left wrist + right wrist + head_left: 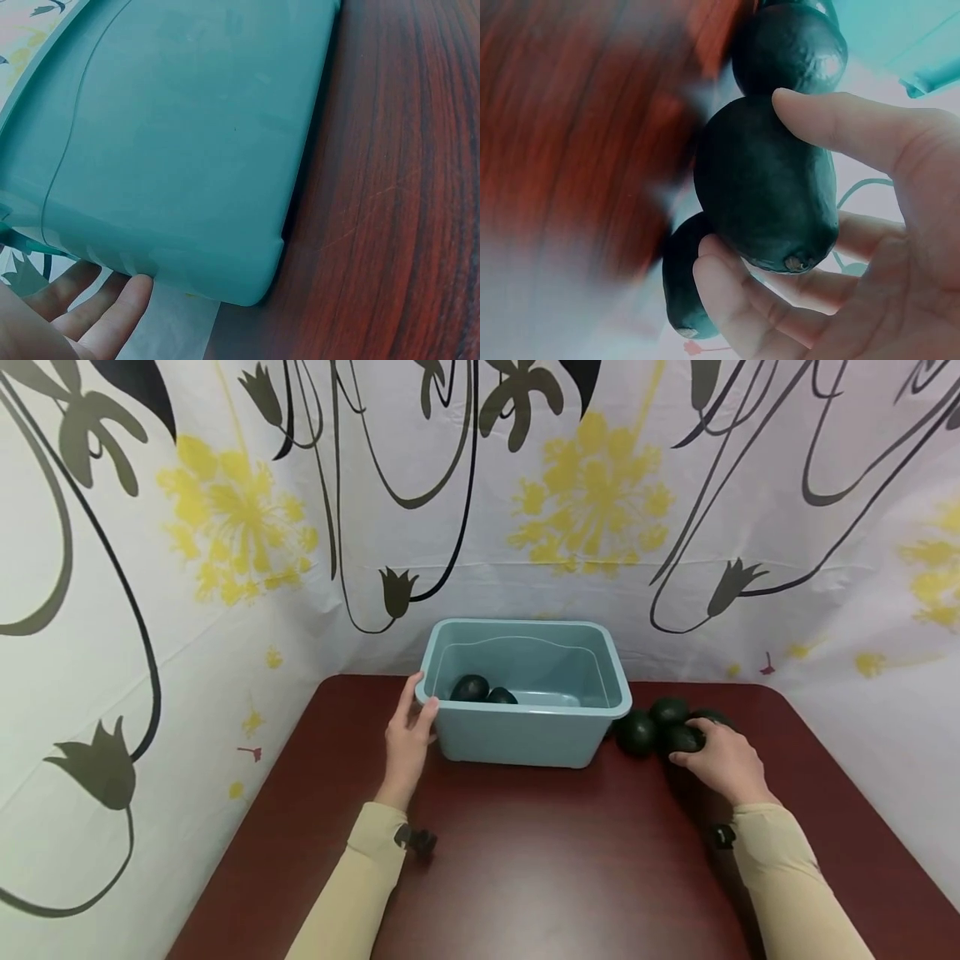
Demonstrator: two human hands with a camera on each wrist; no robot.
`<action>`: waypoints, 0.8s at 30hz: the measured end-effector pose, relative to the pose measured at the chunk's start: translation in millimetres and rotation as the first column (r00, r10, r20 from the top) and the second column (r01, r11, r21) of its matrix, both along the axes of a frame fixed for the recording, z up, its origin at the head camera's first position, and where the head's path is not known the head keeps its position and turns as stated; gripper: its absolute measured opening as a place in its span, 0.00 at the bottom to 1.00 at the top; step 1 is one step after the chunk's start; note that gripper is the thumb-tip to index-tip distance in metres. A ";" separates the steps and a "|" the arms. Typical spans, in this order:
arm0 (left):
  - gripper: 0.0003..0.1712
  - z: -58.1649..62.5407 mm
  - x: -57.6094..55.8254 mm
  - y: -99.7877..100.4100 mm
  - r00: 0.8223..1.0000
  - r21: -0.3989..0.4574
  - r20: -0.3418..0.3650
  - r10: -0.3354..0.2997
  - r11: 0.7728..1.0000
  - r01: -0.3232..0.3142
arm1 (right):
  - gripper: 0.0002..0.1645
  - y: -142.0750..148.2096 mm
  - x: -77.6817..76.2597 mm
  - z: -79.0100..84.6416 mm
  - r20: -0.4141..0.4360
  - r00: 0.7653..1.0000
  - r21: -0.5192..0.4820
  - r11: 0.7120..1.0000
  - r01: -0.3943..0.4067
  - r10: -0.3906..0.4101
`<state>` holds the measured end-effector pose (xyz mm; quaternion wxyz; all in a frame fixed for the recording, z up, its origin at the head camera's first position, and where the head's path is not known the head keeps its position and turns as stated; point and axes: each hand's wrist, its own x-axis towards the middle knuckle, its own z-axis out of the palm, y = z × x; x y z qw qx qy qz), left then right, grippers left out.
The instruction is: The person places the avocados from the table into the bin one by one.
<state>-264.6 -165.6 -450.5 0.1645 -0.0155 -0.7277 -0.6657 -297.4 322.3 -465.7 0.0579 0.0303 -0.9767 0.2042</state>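
A light blue plastic bin [525, 737] stands at the back of the table, with dark green avocados [470, 687] inside at its left. My left hand [406, 750] touches the bin's front left corner, thumb at the front and fingers along the left side. In the left wrist view, the fingers [120, 311] rest against the bin wall. Right of the bin, my right hand [722, 762] grips an avocado [765, 180], its thumb on one side and fingers around the other. More avocados [636, 732] lie beside it, one partly hidden behind the hand.
The dark red wooden table [540, 860] spreads out in front of the bin. A white cloth [465, 527] with grey and yellow flowers hangs behind and at both sides. Small dark devices [415, 839] are strapped on both wrists.
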 end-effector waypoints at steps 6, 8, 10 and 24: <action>0.33 -1.5 -1.0 1.3 1.000 -0.013 -0.012 -0.004 1.000 0.004 | 0.45 6.6 0.0 -0.2 -0.038 0.999 -0.029 0.999 -0.029 0.028; 0.33 -1.2 -1.0 0.0 1.000 -0.011 -0.012 -0.006 1.000 0.005 | 0.45 6.8 -1.6 1.7 -0.047 0.998 -0.036 0.999 -0.041 0.040; 0.34 -4.6 -4.5 -1.7 1.000 -0.008 -0.011 -0.007 1.000 0.007 | 0.45 6.4 -2.9 6.1 -0.046 0.998 -0.038 0.998 -0.050 0.048; 0.32 -28.3 -21.3 -4.6 0.999 -0.027 -0.022 0.037 0.999 -0.037 | 0.47 0.1 0.6 34.6 -0.038 0.996 -0.075 0.994 -0.082 0.079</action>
